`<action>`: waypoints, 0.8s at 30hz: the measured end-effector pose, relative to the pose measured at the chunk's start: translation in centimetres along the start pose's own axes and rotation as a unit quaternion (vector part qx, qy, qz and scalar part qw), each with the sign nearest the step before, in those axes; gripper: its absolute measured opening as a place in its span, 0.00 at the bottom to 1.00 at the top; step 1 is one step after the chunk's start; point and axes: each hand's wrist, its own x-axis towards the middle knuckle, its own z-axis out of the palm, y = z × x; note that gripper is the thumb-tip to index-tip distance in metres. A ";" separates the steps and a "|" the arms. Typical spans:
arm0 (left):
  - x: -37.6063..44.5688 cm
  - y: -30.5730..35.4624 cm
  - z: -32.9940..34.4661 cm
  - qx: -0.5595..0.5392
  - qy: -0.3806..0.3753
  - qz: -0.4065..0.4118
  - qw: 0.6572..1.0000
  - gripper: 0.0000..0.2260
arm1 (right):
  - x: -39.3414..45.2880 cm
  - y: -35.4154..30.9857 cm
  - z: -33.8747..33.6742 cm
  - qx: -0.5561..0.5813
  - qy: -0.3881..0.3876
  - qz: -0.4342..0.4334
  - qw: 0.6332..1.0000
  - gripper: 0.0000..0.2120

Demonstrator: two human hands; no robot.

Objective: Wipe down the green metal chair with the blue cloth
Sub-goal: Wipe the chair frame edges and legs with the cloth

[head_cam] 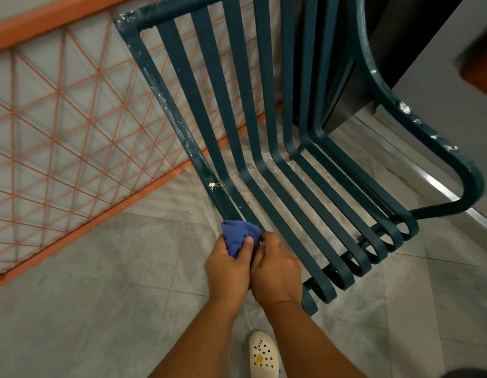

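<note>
Two hands bunched together at the green metal chair [264,148], near its front left seat edge: left hand [227,268] pinching the blue cloth [238,236], right hand [277,271] curled closed against it. Cloth soft, limp; chair likely rigid, heavy; best steadied by its frame.

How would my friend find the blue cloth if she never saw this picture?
Find the big green metal chair made of long slats. Follow its left side rail down to the near front corner, where the left hand and right hand meet. The blue cloth is bunched there, the only soft, bright blue thing against hard green metal.
</note>
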 end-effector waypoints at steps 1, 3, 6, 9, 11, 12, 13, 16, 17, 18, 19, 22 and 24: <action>0.6 0.2 0.0 -0.005 -0.004 -0.005 1.000 0.12 | 0.4 -0.1 0.0 -0.013 -0.015 0.015 1.000 0.11; 2.5 0.9 -0.2 -0.018 -0.006 -0.006 1.000 0.11 | 1.5 -0.7 0.1 -0.022 -0.019 0.038 0.999 0.12; 5.9 2.3 -0.6 -0.050 0.005 -0.020 0.999 0.13 | 3.0 -1.9 0.4 -0.019 0.003 0.001 1.000 0.15; 7.4 3.1 -0.9 -0.054 0.029 -0.037 0.997 0.16 | 3.3 -2.2 1.0 -0.037 -0.031 -0.045 0.998 0.18; 6.6 2.9 -0.9 -0.035 0.036 -0.023 0.998 0.13 | 3.1 -2.2 1.2 -0.056 -0.039 -0.062 0.996 0.18; 5.9 2.4 -0.8 -0.026 0.034 -0.016 0.999 0.12 | 3.1 -2.3 1.2 -0.058 -0.037 -0.068 0.995 0.18; 4.9 1.9 -0.9 -0.021 0.029 -0.013 0.999 0.10 | 3.2 -2.4 1.1 -0.050 -0.033 -0.069 0.996 0.18; 1.3 0.0 -1.3 -0.023 -0.012 0.012 1.000 0.07 | 3.3 -2.3 0.8 0.043 -0.001 -0.049 0.998 0.13; 0.2 -0.5 -1.5 -0.021 -0.024 0.064 0.997 0.10 | 3.2 -2.2 0.7 0.066 0.007 -0.041 0.997 0.11; -0.6 -0.9 -1.6 -0.015 -0.034 0.129 0.991 0.15 | 3.1 -2.1 0.6 0.080 0.016 -0.032 0.996 0.10; -1.1 -1.1 -1.7 0.008 -0.042 0.196 0.980 0.18 | 3.0 -2.0 0.6 0.091 0.028 -0.024 0.995 0.09; 0.8 -0.1 -2.1 0.142 -0.040 0.342 0.928 0.18 | 3.0 -1.8 0.7 0.121 0.054 0.011 0.991 0.09; 2.8 1.5 -2.4 0.231 0.001 0.361 0.904 0.17 | 3.1 -1.9 0.7 0.101 0.050 0.002 0.994 0.10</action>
